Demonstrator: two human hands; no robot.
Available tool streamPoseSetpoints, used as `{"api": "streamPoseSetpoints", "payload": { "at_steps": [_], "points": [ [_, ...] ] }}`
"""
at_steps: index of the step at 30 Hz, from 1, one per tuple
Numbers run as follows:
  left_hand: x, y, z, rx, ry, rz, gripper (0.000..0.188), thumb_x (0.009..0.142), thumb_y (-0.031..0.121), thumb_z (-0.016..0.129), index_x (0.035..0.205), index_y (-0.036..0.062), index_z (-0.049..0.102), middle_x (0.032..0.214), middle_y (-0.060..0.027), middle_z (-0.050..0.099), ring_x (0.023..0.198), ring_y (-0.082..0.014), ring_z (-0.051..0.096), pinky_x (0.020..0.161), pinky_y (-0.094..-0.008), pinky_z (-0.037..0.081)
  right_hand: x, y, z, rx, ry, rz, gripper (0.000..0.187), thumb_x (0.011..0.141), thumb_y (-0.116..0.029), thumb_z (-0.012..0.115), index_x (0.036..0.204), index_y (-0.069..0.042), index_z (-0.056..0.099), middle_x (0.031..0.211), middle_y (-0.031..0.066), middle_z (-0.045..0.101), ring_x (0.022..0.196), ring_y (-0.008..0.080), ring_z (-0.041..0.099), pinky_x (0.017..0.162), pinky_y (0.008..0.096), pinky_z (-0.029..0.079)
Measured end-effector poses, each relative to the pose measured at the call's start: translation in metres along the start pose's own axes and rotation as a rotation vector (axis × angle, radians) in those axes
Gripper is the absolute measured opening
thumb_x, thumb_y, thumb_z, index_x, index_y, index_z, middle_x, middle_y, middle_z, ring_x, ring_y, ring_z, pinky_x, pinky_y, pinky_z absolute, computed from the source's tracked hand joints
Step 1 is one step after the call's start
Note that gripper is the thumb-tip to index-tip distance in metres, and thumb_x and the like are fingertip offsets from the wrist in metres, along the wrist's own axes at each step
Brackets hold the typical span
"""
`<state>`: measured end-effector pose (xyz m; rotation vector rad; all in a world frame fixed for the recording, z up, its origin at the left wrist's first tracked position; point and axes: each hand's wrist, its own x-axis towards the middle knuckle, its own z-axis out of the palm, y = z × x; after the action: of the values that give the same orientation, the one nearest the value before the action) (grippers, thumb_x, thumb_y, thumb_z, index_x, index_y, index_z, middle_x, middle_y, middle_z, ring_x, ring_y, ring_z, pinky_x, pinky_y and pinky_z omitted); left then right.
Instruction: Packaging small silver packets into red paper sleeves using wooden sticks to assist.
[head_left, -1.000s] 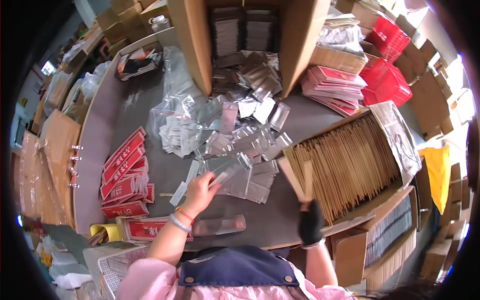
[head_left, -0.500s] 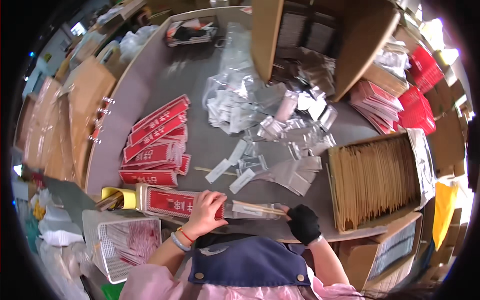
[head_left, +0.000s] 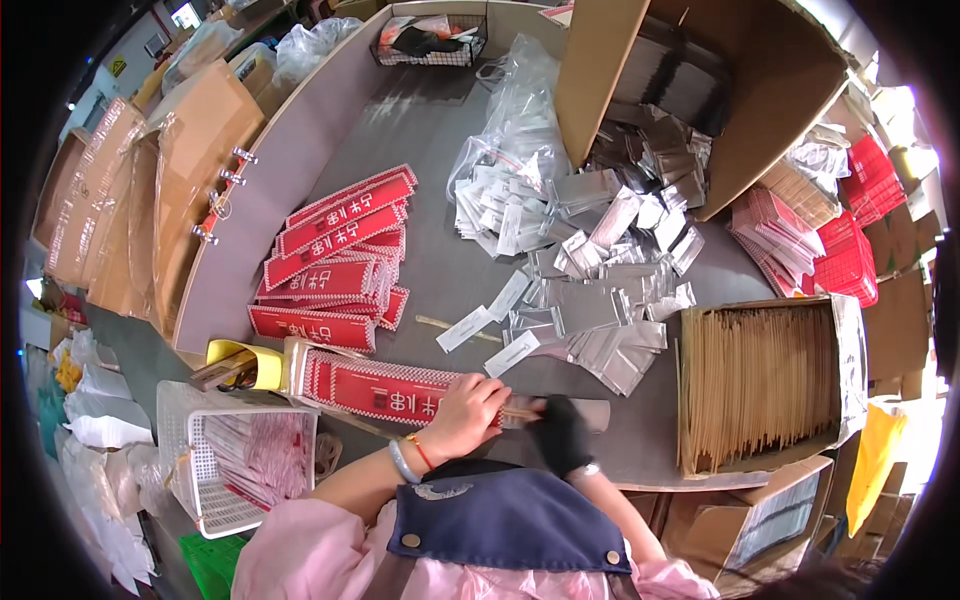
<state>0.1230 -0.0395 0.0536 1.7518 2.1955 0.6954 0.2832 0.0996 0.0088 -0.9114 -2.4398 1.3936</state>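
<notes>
My left hand (head_left: 465, 412) lies over the right end of a long red paper sleeve (head_left: 385, 388) with a white checked border, its fingers bent around that end. At this end my right hand (head_left: 560, 435), in a black glove and blurred by motion, grips thin wooden sticks (head_left: 520, 408). Their tips reach the sleeve's mouth by my left fingers; how far they go in is hidden. Behind my right hand a pale flat packet (head_left: 592, 415) lies on the table, partly covered.
Red sleeves (head_left: 335, 275) lie fanned at left, beyond a yellow holder (head_left: 262, 368) and white basket (head_left: 225, 515). Small silvery packets (head_left: 610, 350) spread across the middle. At right stands a carton of brown sleeves (head_left: 765, 395); an open cardboard box (head_left: 600, 85) is behind.
My right hand has moved left with the sticks, up to the sleeve's mouth. My left hand stays on the sleeve's end. The whole view has shifted slightly.
</notes>
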Motion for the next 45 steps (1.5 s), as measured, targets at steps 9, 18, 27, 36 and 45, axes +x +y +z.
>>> {"api": "streamPoseSetpoints", "payload": {
  "at_steps": [9,18,27,36,45],
  "points": [
    [0.012,0.0,-0.017,0.154,-0.209,0.203,0.009,0.077,0.015,0.064,0.085,0.016,0.063,0.102,-0.0076,0.054,0.099,-0.0275,0.052,0.08,-0.0419,0.042,0.009,-0.033,-0.037,-0.56,-0.129,-0.412,0.069,0.061,-0.042,0.084,0.119,-0.014,0.058,0.113,0.0072,0.061,0.107,0.0292,0.055,0.089,0.049,0.037],
    [0.023,-0.087,-0.107,0.435,0.356,-0.123,0.027,0.067,0.006,0.074,0.093,0.0043,0.066,0.119,-0.0177,0.054,0.111,-0.0386,0.052,0.097,-0.0508,0.044,0.003,-0.038,-0.079,-0.559,0.031,-0.2,0.064,0.062,-0.036,0.084,0.115,-0.011,0.058,0.106,0.0089,0.061,0.102,0.031,0.057,0.088,0.0461,0.039],
    [-0.024,-0.037,0.007,0.025,0.272,-0.439,0.094,0.056,0.04,0.091,0.134,0.005,0.05,0.137,-0.0186,0.043,0.128,-0.0428,0.037,0.106,-0.0656,0.028,-0.004,-0.045,-0.075,-0.618,-0.001,-0.311,0.063,0.058,-0.035,0.083,0.112,-0.011,0.061,0.105,0.0089,0.061,0.099,0.0309,0.057,0.085,0.0458,0.039],
    [-0.031,-0.039,0.009,-0.045,0.24,-0.426,0.103,0.058,0.045,0.09,0.141,0.005,0.045,0.142,-0.0188,0.04,0.136,-0.045,0.031,0.11,-0.0687,0.022,-0.003,-0.05,-0.071,-0.674,-0.108,-0.317,0.062,0.058,-0.034,0.083,0.111,-0.013,0.059,0.1,0.0082,0.059,0.096,0.0312,0.057,0.083,0.0459,0.039],
    [-0.028,-0.039,0.008,-0.031,0.157,-0.396,0.111,0.062,0.044,0.089,0.148,0.0024,0.031,0.147,-0.0214,0.036,0.137,-0.0454,0.029,0.109,-0.0694,0.02,0.017,-0.05,-0.003,-0.565,-0.28,-0.363,0.064,0.067,-0.044,0.079,0.119,-0.011,0.059,0.11,0.0099,0.059,0.103,0.0314,0.056,0.086,0.0476,0.038]
  ]
}}
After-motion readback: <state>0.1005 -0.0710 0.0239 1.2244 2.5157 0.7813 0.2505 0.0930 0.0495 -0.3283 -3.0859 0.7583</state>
